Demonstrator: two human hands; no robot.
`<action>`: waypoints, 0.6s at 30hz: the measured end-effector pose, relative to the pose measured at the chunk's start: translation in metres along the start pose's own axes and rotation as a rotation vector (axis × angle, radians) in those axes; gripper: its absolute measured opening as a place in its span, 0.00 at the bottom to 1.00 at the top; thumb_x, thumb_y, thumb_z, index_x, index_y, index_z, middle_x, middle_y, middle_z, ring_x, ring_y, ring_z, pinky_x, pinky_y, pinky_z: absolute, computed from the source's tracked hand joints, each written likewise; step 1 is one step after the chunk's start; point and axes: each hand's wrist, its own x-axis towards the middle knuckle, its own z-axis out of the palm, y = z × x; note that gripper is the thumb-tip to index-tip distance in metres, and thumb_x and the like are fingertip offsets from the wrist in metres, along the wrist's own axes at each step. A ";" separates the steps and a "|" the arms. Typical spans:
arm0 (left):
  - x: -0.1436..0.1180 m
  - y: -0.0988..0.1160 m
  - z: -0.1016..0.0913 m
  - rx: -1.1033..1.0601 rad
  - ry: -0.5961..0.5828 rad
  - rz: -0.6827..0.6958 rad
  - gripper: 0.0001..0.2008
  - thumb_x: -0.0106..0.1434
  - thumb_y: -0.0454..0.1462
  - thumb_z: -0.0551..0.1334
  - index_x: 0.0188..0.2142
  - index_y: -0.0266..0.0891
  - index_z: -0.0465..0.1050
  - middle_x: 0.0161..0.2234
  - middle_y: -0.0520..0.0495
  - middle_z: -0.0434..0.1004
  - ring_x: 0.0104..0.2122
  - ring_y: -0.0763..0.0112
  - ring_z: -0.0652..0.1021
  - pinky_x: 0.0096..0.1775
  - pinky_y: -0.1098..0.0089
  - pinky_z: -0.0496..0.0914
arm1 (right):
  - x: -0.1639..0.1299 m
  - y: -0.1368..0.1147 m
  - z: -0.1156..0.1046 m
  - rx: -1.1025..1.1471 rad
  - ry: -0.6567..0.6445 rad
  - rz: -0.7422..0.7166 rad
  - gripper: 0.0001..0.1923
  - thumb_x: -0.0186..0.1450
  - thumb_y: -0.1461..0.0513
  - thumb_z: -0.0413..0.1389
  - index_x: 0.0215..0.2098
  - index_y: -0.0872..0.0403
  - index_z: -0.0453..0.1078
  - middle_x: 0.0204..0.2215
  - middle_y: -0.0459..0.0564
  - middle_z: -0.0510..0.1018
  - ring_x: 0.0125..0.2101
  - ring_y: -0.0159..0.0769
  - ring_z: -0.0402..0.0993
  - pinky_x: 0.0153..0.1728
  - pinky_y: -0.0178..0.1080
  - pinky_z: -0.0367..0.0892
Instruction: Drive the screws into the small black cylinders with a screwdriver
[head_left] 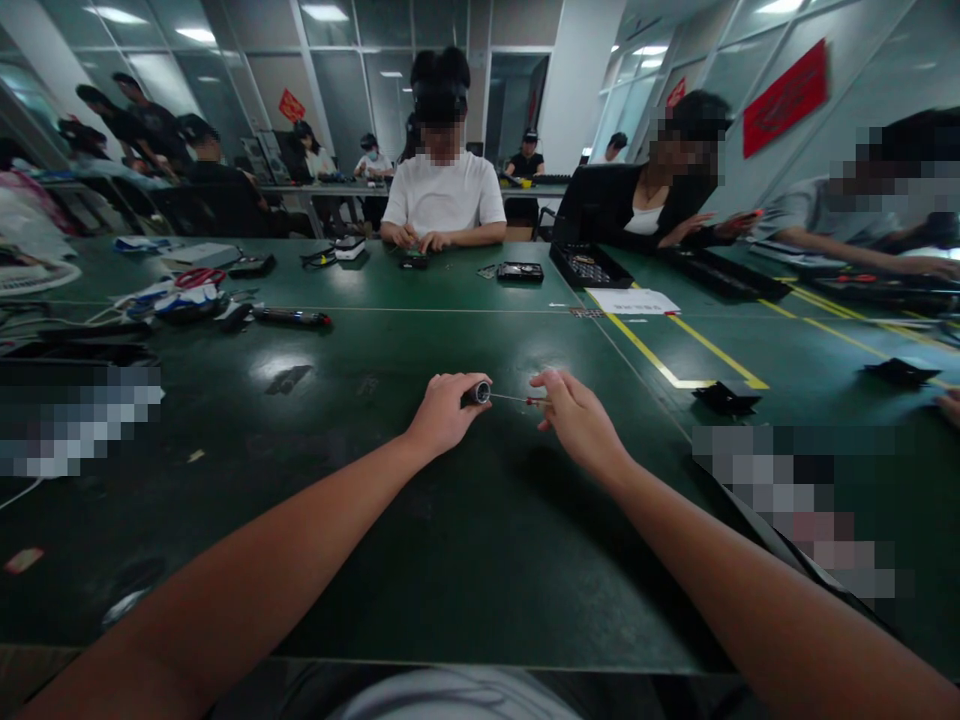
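My left hand is closed around a small dark cylinder with a silvery ring at its end, held just above the green table. From the right, my right hand pinches a thin screwdriver by its red handle. The screwdriver's slim metal shaft points left, and its tip reaches the cylinder's side or rim; whether it is inside a screw or slot is too small to tell. My fingers hide most of the cylinder's body and part of the handle.
Left of my hands lie a dark pen-shaped tool and red-handled scissors. Across the table, a person in a white shirt handles a small device. A black parts tray, a paper sheet and a black object are to the right.
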 end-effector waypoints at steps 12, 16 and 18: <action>0.000 0.001 0.000 0.062 -0.008 -0.042 0.13 0.65 0.37 0.66 0.49 0.46 0.73 0.44 0.50 0.79 0.45 0.59 0.75 0.53 0.54 0.64 | -0.001 0.004 0.005 0.153 0.059 -0.156 0.12 0.65 0.53 0.57 0.43 0.50 0.66 0.32 0.46 0.74 0.31 0.37 0.71 0.35 0.42 0.68; -0.002 0.006 0.000 0.089 -0.035 -0.041 0.13 0.65 0.39 0.66 0.49 0.46 0.73 0.42 0.50 0.78 0.47 0.58 0.74 0.59 0.47 0.60 | 0.002 0.001 0.004 0.257 0.105 -0.099 0.12 0.64 0.51 0.60 0.38 0.51 0.70 0.29 0.46 0.75 0.30 0.36 0.72 0.38 0.43 0.69; -0.003 0.009 -0.002 0.102 -0.036 -0.008 0.13 0.66 0.39 0.65 0.50 0.47 0.72 0.44 0.50 0.78 0.48 0.59 0.74 0.62 0.45 0.56 | 0.005 0.002 0.004 0.415 0.130 -0.010 0.15 0.64 0.49 0.59 0.35 0.51 0.70 0.27 0.45 0.74 0.28 0.35 0.71 0.36 0.42 0.71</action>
